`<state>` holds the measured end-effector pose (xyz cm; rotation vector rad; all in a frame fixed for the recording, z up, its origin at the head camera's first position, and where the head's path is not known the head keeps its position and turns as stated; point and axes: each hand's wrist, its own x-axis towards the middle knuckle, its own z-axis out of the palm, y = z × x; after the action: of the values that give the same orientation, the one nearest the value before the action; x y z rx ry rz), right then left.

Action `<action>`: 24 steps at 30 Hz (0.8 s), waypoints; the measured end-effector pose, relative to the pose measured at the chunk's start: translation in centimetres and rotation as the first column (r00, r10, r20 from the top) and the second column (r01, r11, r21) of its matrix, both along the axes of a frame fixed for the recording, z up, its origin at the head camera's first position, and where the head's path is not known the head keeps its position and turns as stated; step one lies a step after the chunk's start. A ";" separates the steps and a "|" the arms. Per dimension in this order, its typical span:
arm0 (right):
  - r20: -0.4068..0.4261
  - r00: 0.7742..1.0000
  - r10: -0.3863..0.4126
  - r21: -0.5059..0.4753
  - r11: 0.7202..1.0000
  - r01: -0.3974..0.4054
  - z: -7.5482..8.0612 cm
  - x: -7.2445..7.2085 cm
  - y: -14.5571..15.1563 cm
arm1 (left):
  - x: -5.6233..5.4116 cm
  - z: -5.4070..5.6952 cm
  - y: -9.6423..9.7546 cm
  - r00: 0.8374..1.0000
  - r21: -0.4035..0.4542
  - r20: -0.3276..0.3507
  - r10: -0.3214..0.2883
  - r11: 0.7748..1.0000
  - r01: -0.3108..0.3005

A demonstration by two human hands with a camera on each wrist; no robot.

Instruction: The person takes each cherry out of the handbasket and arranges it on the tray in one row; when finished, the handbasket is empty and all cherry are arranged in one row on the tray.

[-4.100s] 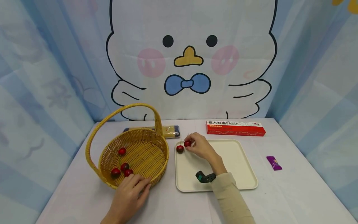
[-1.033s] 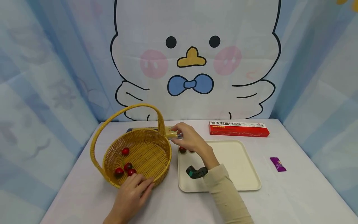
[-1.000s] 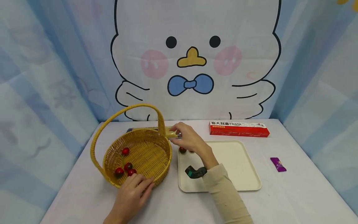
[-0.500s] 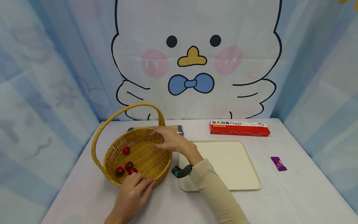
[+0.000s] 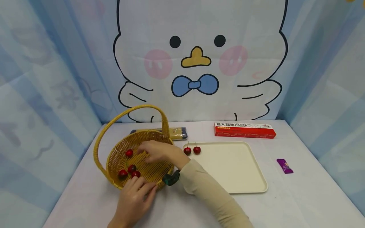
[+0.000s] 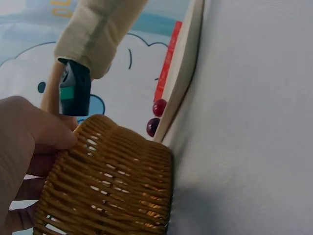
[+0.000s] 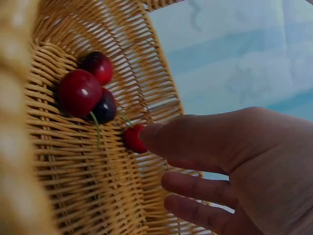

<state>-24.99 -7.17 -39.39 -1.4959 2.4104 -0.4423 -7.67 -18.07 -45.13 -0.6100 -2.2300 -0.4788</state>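
Note:
A yellow wicker basket [image 5: 155, 182] with a tall handle stands on the left, holding several red cherries. My left hand [image 5: 132, 199] grips its near rim, the thumb outside and fingers over the edge, as the left wrist view shows. Inside the basket hovers my right hand [image 5: 158, 151], fingers loosely spread. In the right wrist view its thumb tip overlaps the nearest cherry [image 7: 134, 139]; whether they touch I cannot tell. Three more cherries [image 7: 79, 93] cluster against the basket wall. Two cherries with upright stems, one [image 5: 187, 150] left of the other [image 5: 196, 150], sit on the cream tray [image 5: 228, 167].
Behind the basket lies a yellow and blue pasta packet [image 5: 178, 133], partly hidden. A red and white pasta box [image 5: 244, 130] stands at the back right. Farther right is a small purple wrapped sweet [image 5: 284, 166]. The basket handle [image 5: 99, 139] arches over its left side.
My right hand was at a cherry on the tray's far left corner. It has since let go and moved left and down into the basket. My left hand has stayed on the rim.

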 end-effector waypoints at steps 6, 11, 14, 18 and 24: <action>-0.026 0.997 0.067 0.101 0.993 -0.064 -0.6 1.1 -1.6 | 0.1 0.5 -0.6 0.999 0.019 0.018 -0.047 0.999 0.046; 0.009 0.991 0.131 0.159 0.979 -0.130 -0.8 1.9 -2.5 | 0.1 0.7 -1.1 0.998 -0.017 0.019 -0.068 0.998 0.068; 0.034 0.986 0.164 0.186 0.968 -0.167 -0.9 2.3 -2.9 | 0.1 0.7 -1.2 0.997 -0.038 0.025 -0.067 0.997 0.068; 0.050 0.981 0.189 0.204 0.959 -0.196 -1.4 2.8 -3.4 | 0.2 0.7 -1.2 0.998 -0.044 0.034 -0.060 0.997 0.062; 0.049 0.988 0.148 0.233 0.960 -0.155 -2.0 3.4 -3.8 | 0.3 0.8 -1.1 0.998 -0.054 0.039 -0.055 0.997 0.057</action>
<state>-21.54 -10.99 -41.43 -1.5388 2.2130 -0.1380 -7.41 -19.20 -44.36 -0.6989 -2.2735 -0.4612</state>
